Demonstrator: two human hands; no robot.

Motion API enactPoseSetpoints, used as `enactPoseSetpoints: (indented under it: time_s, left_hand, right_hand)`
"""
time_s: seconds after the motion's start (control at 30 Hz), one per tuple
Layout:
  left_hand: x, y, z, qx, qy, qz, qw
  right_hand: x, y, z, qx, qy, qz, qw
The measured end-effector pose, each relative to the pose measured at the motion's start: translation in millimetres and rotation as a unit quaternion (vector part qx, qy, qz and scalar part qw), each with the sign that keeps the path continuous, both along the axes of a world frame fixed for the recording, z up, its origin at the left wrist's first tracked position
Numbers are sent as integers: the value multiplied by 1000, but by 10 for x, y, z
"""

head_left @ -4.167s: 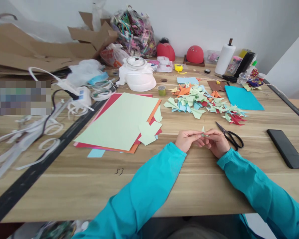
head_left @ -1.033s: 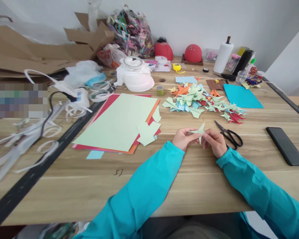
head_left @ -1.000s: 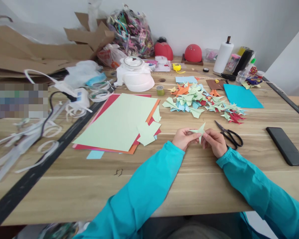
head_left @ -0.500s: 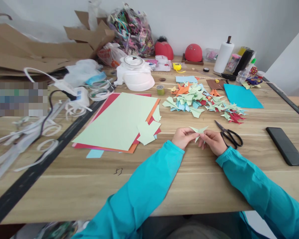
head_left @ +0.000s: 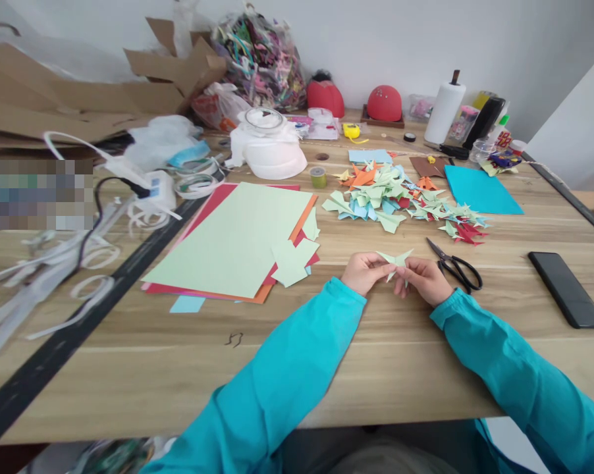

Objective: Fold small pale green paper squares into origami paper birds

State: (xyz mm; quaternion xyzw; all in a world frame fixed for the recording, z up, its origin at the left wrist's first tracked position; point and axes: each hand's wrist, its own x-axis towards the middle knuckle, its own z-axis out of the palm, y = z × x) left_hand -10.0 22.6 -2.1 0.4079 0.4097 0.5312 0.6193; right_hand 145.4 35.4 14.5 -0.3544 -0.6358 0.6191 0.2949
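Note:
A pale green folded paper crane (head_left: 394, 259) is pinched between my two hands just above the table. My left hand (head_left: 366, 272) grips its left side with thumb and fingers. From the right, my right hand (head_left: 426, 279) pinches its lower part, and the fingertips hide some of the folds. Black-handled scissors (head_left: 458, 266) lie beside my right hand. Beyond the hands spreads a heap of folded paper cranes (head_left: 383, 187) in green, blue, orange and red. Several small pale green paper squares (head_left: 294, 262) lie left of my left hand.
Large coloured paper sheets (head_left: 232, 237) are stacked at left. A black phone (head_left: 567, 289) lies at right. A turquoise sheet (head_left: 482, 191), a small spool (head_left: 318, 176) and a white cap (head_left: 272, 155) stand or lie farther back. Cables and a power strip (head_left: 159, 191) fill the left side.
Both hands keep their hold on the paper crane with almost no visible movement. The view has shifted very slightly.

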Motion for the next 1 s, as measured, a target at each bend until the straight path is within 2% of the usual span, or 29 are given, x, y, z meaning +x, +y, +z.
enactPoseSetpoints:
  time_s: [0.3, 0.47, 0.6, 0.8, 1.0]
  left_hand:
    - [24, -26, 92, -22, -65, -35, 997]
    - [42, -24, 71, 0, 25, 12, 1000]
    - [39, -44, 105, 21, 82, 22, 996]
    - [40, -46, 94, 15, 57, 20, 998]
    - [44, -52, 114, 20, 76, 18, 997]
  right_hand:
    - [-2, 15, 22, -33, 18, -2, 999]
    - [1, 3, 31, -32, 21, 5, 999]
    - [-3, -9, 24, -26, 22, -2, 999]
    - [-16, -2, 10, -5, 2, -11, 1000]
    - [-26, -22, 20, 8, 5, -50, 999]
